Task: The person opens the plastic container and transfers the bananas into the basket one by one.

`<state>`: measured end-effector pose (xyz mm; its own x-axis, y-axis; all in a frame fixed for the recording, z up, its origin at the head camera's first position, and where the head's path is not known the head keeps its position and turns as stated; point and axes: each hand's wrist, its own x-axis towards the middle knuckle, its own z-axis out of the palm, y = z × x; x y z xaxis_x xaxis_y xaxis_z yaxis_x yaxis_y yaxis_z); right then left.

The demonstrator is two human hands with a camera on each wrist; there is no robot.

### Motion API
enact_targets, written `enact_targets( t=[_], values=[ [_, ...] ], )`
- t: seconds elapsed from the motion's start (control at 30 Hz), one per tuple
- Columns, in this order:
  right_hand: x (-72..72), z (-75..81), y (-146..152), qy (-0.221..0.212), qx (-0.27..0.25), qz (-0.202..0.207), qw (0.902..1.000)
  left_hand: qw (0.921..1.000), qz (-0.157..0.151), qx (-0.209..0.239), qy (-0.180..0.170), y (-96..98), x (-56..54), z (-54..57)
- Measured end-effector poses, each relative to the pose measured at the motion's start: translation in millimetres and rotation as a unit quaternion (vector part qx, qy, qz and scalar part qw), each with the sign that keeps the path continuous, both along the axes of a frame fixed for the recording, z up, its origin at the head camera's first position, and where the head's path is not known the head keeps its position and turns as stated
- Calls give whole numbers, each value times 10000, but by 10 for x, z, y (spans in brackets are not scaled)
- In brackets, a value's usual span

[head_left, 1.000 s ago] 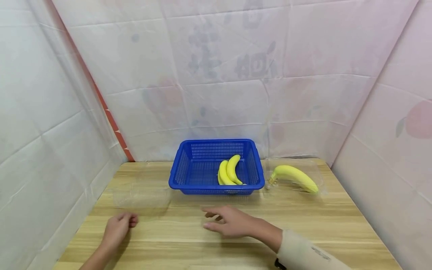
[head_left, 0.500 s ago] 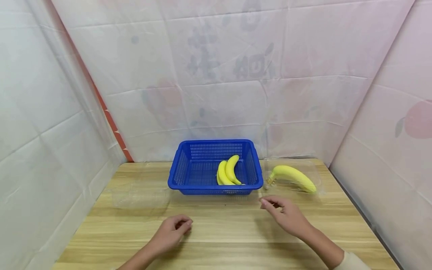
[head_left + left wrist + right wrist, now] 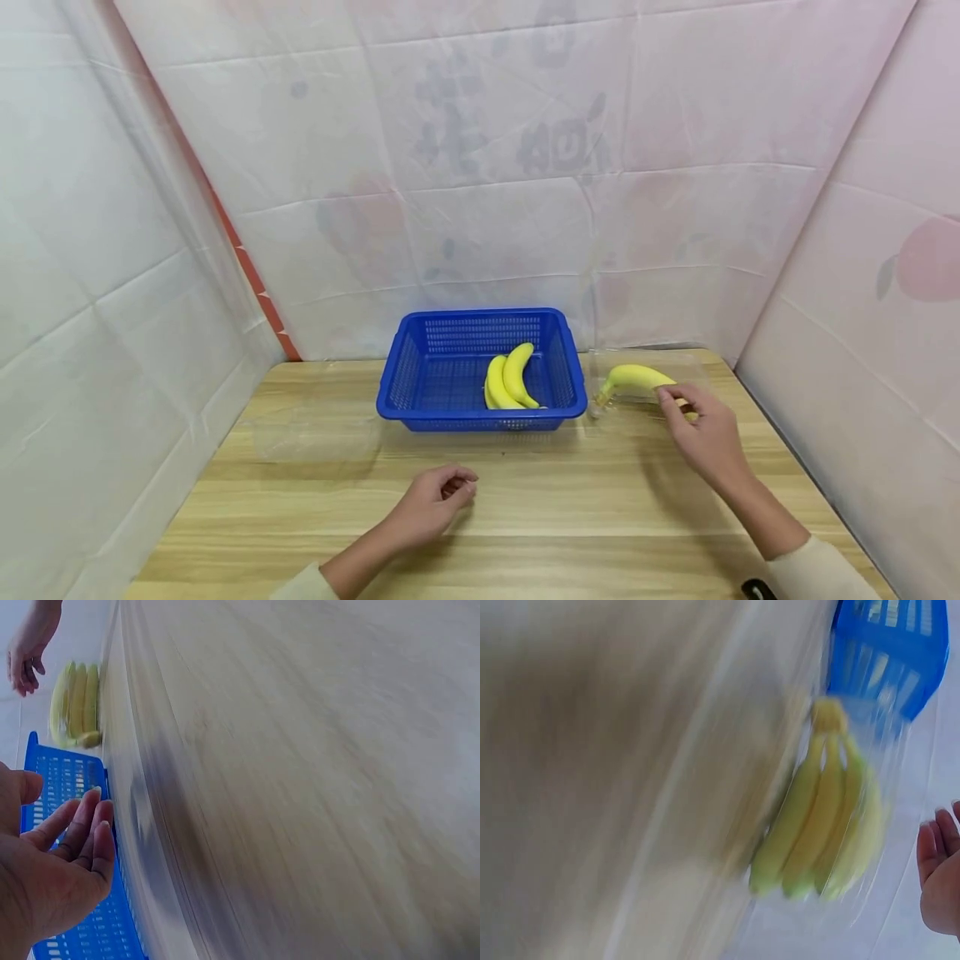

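A bunch of yellow bananas (image 3: 637, 377) lies in a clear plastic container (image 3: 891, 761) on the table's right side. My right hand (image 3: 703, 425) hovers beside and partly in front of the bunch in the head view, fingers loosely bent and holding nothing. The right wrist view shows a gap between these fingers (image 3: 946, 844) and the bananas. Centred at the back is a blue basket (image 3: 480, 414) with more bananas (image 3: 517, 375) in its right part. My left hand (image 3: 433, 506) hangs in front of the basket, its fingers loosely curled around nothing.
Another clear plastic container (image 3: 315, 437) stands left of the basket, hard to make out against the wooden table (image 3: 540, 550). White sheets (image 3: 480, 242) close off the back and both sides.
My right hand has swept from the middle to the right, reaching the bunch in the clear container. My left hand has come from the left side to the middle. Basket and bananas stay put.
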<state>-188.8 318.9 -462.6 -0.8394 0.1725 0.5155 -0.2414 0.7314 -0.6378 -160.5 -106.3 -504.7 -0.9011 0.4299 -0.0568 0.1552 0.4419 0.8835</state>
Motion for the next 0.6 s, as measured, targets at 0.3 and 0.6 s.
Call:
enact_targets(
  t=[0.3,0.6],
  values=[
    [-311,25,425,-398,466,-273,9977,9998,-39,68,-185,155,-20,-9],
    [-609,15,684,-1823,1191,-575,9743,9999,64,8,-157,147,-90,-34]
  ],
)
